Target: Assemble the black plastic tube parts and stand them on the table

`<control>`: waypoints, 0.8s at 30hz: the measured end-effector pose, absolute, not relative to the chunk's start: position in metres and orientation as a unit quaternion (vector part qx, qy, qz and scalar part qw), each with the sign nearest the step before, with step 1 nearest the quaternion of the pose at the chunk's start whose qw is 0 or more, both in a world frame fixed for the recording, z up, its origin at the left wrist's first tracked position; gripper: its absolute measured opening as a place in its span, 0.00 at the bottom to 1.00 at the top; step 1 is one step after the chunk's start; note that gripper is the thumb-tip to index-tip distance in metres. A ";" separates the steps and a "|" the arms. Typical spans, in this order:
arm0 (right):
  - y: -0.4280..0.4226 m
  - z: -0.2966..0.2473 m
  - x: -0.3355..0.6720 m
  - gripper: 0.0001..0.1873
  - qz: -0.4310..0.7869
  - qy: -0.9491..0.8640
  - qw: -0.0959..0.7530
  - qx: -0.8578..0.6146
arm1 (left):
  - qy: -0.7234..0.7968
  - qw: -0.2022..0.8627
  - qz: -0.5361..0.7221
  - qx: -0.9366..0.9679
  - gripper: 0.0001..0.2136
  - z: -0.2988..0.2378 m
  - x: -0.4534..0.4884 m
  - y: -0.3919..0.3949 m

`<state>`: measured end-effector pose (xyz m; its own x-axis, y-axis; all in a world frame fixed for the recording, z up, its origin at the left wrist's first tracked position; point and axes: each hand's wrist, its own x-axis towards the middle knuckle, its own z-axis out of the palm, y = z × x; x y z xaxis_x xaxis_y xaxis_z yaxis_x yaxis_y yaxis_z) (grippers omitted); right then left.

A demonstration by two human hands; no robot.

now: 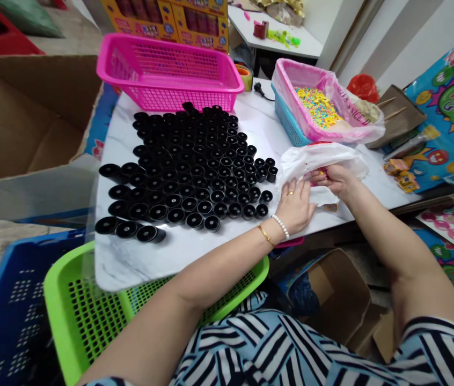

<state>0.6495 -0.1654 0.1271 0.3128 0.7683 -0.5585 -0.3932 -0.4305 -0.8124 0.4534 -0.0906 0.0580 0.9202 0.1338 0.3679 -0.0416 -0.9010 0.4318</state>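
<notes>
On the white marble-look table (138,257) stand several black round containers (195,171), packed in rows. To their right lies a white plastic bag (319,158). My left hand (297,206) rests on the bag's near edge with its fingers pressed down on the plastic; it wears a ring, a pearl bracelet and a gold bangle. My right hand (337,179) is closed in a pinch on the bag's mouth, where something small and pink shows between the fingers.
A pink basket (166,72) stands behind the containers. A blue basket lined with pink plastic (319,102) holds colourful candies. A green basket (90,316) and a blue crate (5,316) sit below the table's near edge. Cardboard boxes (26,112) stand left and below.
</notes>
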 end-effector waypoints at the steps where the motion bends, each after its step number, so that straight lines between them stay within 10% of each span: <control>1: -0.168 0.126 0.644 0.17 0.569 -0.141 0.512 -0.628 | 0.033 0.220 0.188 0.957 0.29 0.058 0.455 -0.091; 14: -0.236 0.122 0.491 0.27 0.689 -0.156 0.402 -0.582 | 0.026 0.160 0.196 0.967 0.26 0.051 0.458 -0.096; 24: -0.247 0.073 0.399 0.28 0.657 -0.119 0.529 -0.524 | -0.123 0.181 0.198 0.955 0.13 0.117 0.319 -0.054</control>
